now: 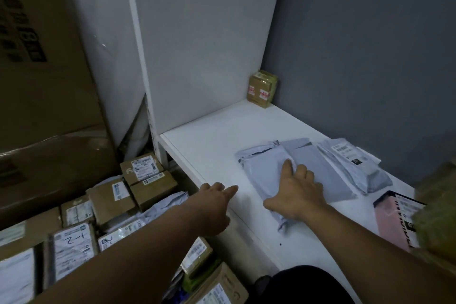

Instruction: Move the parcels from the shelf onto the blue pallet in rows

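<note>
Right grip (pixel 296 192), spread flat on the grey mailer (pixel 259 175), should drag it to the shelf (pixel 209 150) edge; left grip (pixel 217 191) spread, empty.

Grey poly-mailer parcels (pixel 318 160) lie flat, overlapping, on the white shelf (pixel 209 150).
</note>
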